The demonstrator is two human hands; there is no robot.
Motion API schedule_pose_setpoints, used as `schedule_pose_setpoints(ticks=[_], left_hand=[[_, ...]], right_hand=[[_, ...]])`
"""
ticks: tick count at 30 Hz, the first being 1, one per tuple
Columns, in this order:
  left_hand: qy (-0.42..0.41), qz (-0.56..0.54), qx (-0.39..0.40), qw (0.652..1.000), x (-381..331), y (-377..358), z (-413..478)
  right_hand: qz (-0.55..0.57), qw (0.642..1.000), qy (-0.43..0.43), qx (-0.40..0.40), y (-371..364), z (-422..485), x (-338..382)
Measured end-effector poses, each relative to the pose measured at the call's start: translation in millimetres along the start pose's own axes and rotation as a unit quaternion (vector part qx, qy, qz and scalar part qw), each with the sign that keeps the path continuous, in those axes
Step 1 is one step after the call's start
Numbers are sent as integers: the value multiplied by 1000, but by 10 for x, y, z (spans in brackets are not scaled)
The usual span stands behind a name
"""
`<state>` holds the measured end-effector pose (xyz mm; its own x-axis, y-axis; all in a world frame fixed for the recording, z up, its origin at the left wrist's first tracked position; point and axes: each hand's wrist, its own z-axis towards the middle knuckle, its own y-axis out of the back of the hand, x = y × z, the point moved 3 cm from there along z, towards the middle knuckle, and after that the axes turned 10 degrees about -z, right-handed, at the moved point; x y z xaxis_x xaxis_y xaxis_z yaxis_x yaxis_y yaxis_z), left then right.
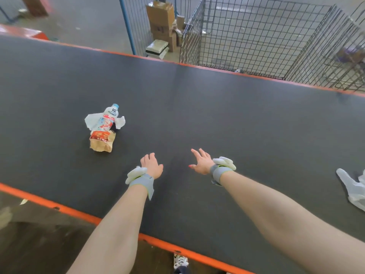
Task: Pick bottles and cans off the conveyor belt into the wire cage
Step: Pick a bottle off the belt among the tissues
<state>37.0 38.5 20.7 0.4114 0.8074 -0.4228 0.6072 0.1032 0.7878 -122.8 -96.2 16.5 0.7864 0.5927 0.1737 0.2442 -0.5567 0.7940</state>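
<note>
Head view, bottle (107,120) on belt (217,115), cage (256,36) seemingly touching far edge (217,70)

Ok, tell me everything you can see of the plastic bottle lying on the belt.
The bottle looks like pale plastic with a light blue cap and a red, white and blue label. It lies on its side on the dark belt, cap towards the far edge. White paper scraps flank it and a brown paper bag meets its base. The left hand and right hand are apart from it.
</note>
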Motion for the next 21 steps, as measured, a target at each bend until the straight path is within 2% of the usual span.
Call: schedule_pose_setpoints(ticks=[5, 8, 13, 18, 21], left_hand=[[46, -16, -101, 994, 197, 236, 44], [54, -32, -127, 990, 283, 339, 128], [60, -62, -110, 990, 350, 409, 304], [36, -84, -72, 993, 300, 339, 478], [35, -71, -37, 996, 211, 235, 561]], right_hand=[[19, 999, 48, 4, 39, 55, 326], [57, 996, 71, 4, 73, 110, 510], [94, 991, 99, 2, 149, 264, 816], [181, 980, 78, -33, 265, 455, 926], [177, 981, 61, -58, 269, 553, 867]])
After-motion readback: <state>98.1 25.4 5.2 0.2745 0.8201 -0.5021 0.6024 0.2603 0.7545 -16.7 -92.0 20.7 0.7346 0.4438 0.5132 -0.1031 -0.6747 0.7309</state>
